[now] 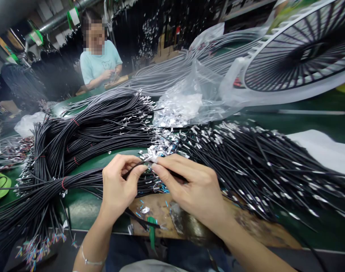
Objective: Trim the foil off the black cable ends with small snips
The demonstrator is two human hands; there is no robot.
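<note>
My left hand (118,192) is closed around a thin black cable (137,165) near its end. Facing it, my right hand (192,185) pinches a small silvery foil piece (154,159) at that cable's tip. The fingertips of both hands nearly meet, and they partly hide the cable end. Just beyond my fingers lies a heap of loose foil pieces (164,145). Under my left wrist runs a bundle of black cables (84,180) tied with a red band. To the right of my right hand spreads a pile of black cables (263,166) with foil-wrapped ends.
A worn board (254,228) lies at the green table's (87,207) near edge. Behind the foil sits a clear plastic bag (186,107). A fan (302,53) stands at far right, with grey cables (166,71) beyond. Across the table a person (100,62) handles something small.
</note>
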